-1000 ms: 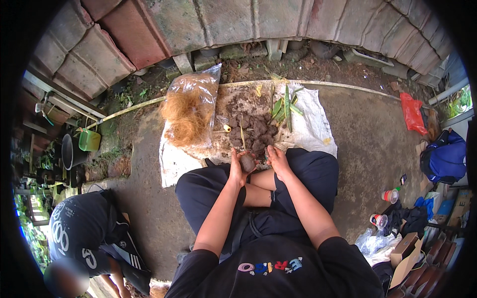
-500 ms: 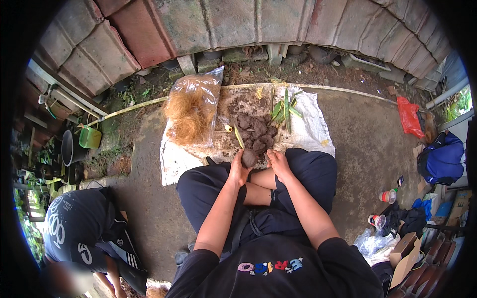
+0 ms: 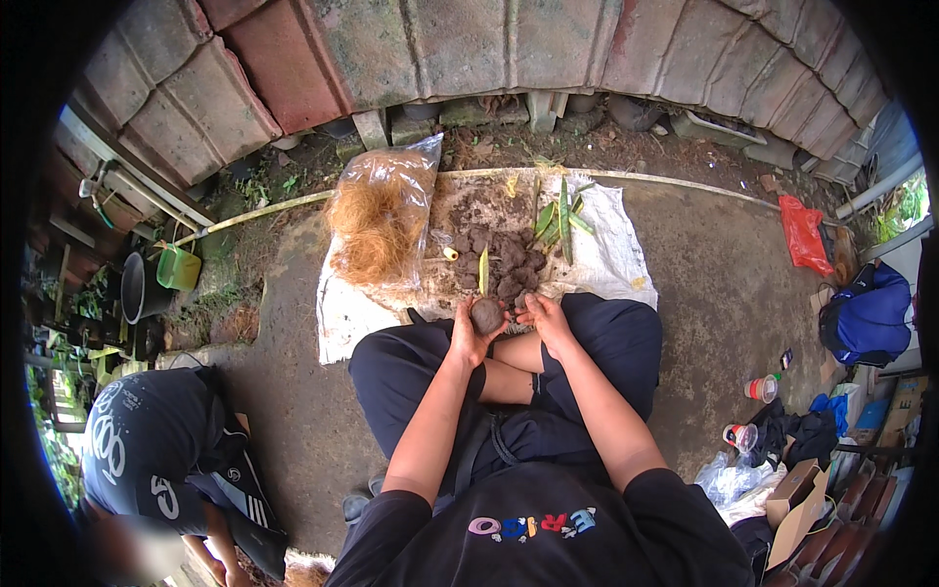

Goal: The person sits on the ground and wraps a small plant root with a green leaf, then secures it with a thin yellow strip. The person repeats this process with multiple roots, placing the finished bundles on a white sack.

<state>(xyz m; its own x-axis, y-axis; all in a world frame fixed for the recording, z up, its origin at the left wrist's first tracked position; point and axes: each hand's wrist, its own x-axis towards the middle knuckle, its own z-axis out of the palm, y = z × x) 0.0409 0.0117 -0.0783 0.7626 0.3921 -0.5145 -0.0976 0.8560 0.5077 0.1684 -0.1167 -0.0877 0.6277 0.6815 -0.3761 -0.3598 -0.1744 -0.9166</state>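
Observation:
My left hand [image 3: 468, 333] cups a round ball of dark soil [image 3: 486, 317] with a pale green leaf piece [image 3: 483, 271] pointing up from it. Just to its right is my right hand [image 3: 540, 319], fingers curled near a dark lump; what they grip is unclear. Both are over my crossed legs. Beyond them, a heap of dark soil clumps [image 3: 504, 261] lies on a white woven sack [image 3: 619, 250], with cut green leaves [image 3: 565, 220], a small yellow spool [image 3: 449, 253] and, on the left, a clear plastic bag with orange-brown fiber [image 3: 377, 230].
Another person [image 3: 166, 465] bends at lower left. A black bucket [image 3: 137, 289] and green container [image 3: 179, 268] sit left. At right are a red plastic bag [image 3: 805, 235], blue backpack [image 3: 865, 313], plastic cups [image 3: 760, 388] and open cardboard box [image 3: 794, 494]. Leaning roof tiles [image 3: 460, 49] line the back.
My left hand has turned the soil ball slightly, and its leaf piece stands more upright. My right hand's fingers shifted a little. The other person bent slightly further down.

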